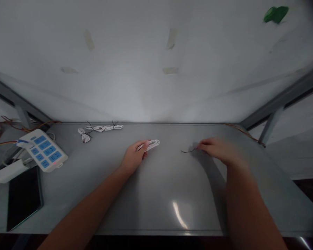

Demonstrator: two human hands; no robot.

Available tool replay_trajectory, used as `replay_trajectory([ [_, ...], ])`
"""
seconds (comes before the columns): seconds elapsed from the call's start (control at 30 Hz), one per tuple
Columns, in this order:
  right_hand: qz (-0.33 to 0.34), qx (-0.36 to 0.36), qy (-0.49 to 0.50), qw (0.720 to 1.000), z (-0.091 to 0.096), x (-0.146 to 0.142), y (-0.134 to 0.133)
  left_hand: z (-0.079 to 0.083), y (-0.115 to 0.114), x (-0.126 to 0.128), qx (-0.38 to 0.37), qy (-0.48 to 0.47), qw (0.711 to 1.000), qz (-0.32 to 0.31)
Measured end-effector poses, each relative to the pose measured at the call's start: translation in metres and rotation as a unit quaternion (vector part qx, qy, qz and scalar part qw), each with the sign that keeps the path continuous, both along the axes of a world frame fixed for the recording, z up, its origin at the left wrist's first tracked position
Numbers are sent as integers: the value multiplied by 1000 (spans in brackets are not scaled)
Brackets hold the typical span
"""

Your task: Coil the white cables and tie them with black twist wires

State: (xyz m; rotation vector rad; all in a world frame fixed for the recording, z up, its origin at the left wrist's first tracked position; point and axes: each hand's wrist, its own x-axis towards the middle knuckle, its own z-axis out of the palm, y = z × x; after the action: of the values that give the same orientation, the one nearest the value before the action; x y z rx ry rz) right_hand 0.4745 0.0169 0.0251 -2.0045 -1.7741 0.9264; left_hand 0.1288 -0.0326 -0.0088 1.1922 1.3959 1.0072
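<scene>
My left hand (136,155) is closed around a white cable (153,143) folded into a loose coil, whose looped end sticks out past the thumb. No tie shows on the visible part of this coil. To the right, my right hand (215,148) pinches one end of a thin dark twist tie (188,151); its bent free end points left, toward the coil. A gap of bare table lies between the two hands. Several more white cable bundles (113,127), bound with dark ties, lie at the table's back left.
A white power strip (48,151) with blue sockets sits at the left, a white adapter (12,171) beside it. In front lies a dark tablet (24,198). A grey metal frame (273,107) and loose wires (246,133) border the right; a white wall (135,86) rises behind.
</scene>
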Motion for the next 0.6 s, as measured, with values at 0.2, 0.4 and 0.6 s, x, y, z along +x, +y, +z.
replay_trajectory([
  [0.2, 17, 250, -44, 967, -1, -57, -16, -9, 0, 2, -23, -37, 998, -34],
  [0.4, 245, 171, 301, 906, -19, -144, -48, -9, -3, 6, 40, -47, 996, -57],
  [0.6, 80, 129, 370, 917, -42, -133, -25, -14, 12, -10, 127, 54, 990, 3],
])
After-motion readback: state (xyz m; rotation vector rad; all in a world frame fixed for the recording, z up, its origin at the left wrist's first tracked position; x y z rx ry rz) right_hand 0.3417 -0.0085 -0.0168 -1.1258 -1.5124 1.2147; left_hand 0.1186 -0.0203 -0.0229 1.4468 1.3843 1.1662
